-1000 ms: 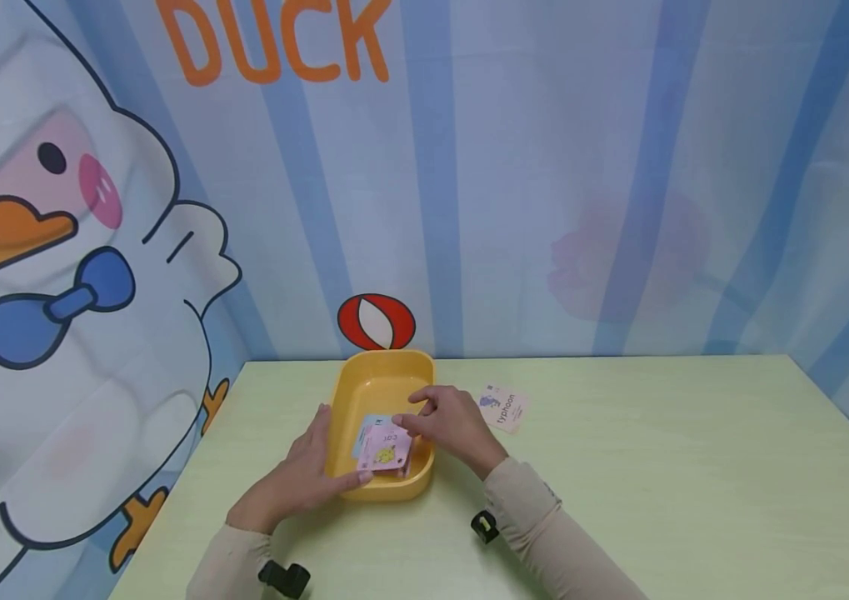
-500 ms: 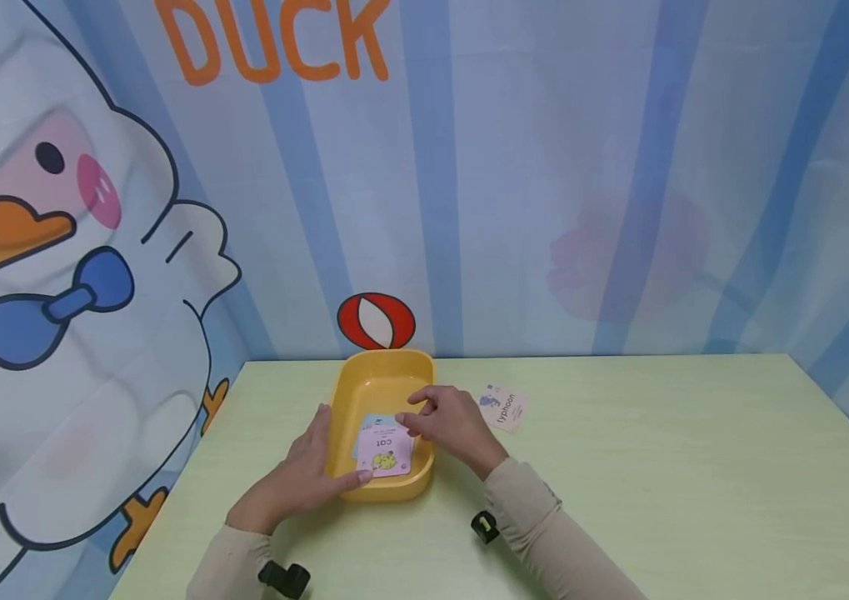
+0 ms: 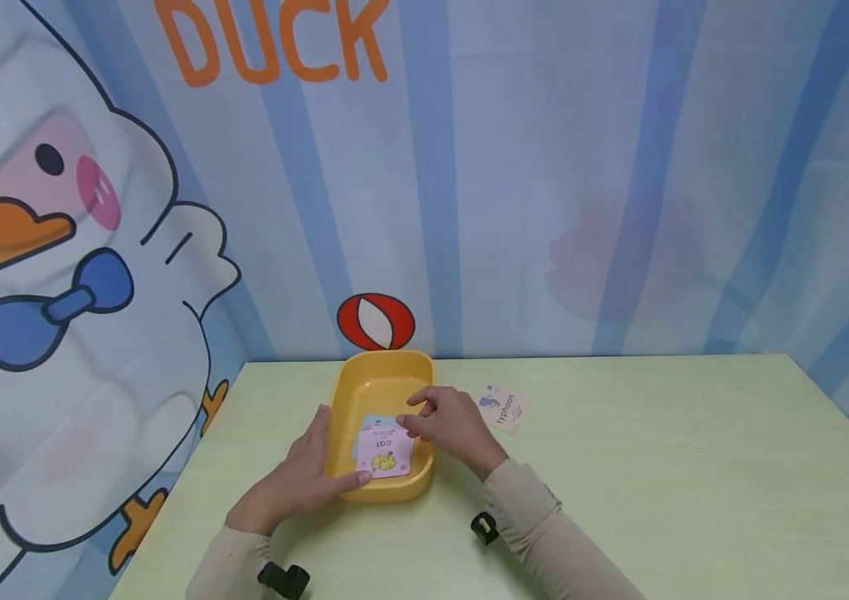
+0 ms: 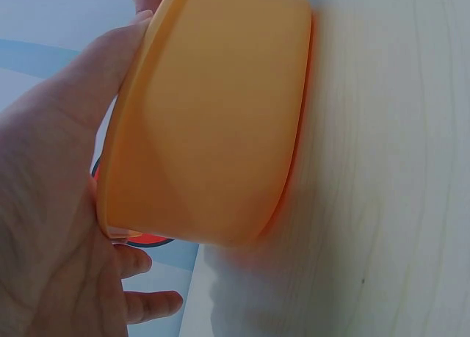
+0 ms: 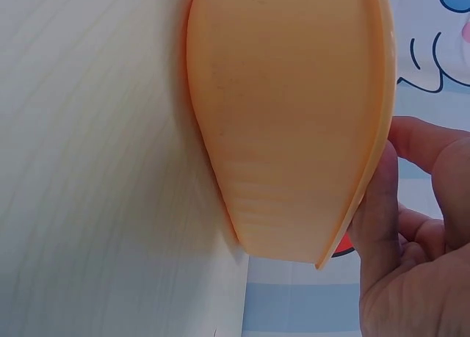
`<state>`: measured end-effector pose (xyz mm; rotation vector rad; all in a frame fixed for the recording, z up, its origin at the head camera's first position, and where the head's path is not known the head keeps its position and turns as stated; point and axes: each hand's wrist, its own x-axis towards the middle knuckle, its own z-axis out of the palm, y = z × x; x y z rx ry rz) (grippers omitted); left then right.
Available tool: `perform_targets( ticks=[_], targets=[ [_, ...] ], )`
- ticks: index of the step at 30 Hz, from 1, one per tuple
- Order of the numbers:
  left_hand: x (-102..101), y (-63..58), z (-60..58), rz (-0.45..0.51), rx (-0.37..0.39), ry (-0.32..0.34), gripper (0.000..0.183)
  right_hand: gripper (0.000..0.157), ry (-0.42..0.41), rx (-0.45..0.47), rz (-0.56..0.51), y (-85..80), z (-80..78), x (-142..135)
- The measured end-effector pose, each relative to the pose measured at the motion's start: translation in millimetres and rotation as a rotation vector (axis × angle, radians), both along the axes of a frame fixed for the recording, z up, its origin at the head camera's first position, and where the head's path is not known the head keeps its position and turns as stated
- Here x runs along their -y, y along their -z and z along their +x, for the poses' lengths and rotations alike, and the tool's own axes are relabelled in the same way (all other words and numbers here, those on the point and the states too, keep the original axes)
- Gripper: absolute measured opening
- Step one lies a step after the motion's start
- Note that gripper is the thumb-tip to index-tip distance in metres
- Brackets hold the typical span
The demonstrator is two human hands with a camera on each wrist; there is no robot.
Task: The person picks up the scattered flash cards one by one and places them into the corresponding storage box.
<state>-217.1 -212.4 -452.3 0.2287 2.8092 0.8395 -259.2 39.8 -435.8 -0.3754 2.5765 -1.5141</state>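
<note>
A yellow plastic tray (image 3: 427, 367) stands at the table's far side, left of centre. Inside, toward its near end, lies a pink cat card (image 3: 385, 454) partly over a light blue card (image 3: 358, 442). My left hand (image 3: 297, 471) rests against the tray's left rim, fingers extended, thumb reaching to the near rim; the left wrist view shows it along the outer wall. Over the right rim reaches my right hand (image 3: 450, 425), thumb and index finger apart above the cards, the other fingers loosely bent. I see nothing held in it.
Right of the tray, a pale typhoon card (image 3: 502, 408) lies on the light green table (image 3: 656, 467). A blue striped duck backdrop (image 3: 514, 167) hangs right behind the table's far edge.
The pink cat card, tilted a second ago, has settled flat in the tray, its lettering now readable. Both hands have stayed almost still.
</note>
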Motion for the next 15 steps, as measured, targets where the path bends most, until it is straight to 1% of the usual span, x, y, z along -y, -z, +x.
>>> perform_targets(
  ticks=[8,15],
  targets=[
    [-0.1,-0.4,0.3,0.003,0.001,0.004,0.128,0.043,-0.001,-0.013,0.002,1.3,-0.7,-0.2],
    [-0.3,-0.6,1.6,-0.001,0.004,0.004,0.128,0.043,0.004,-0.005,0.0,0.9,-0.6,-0.1]
  ],
)
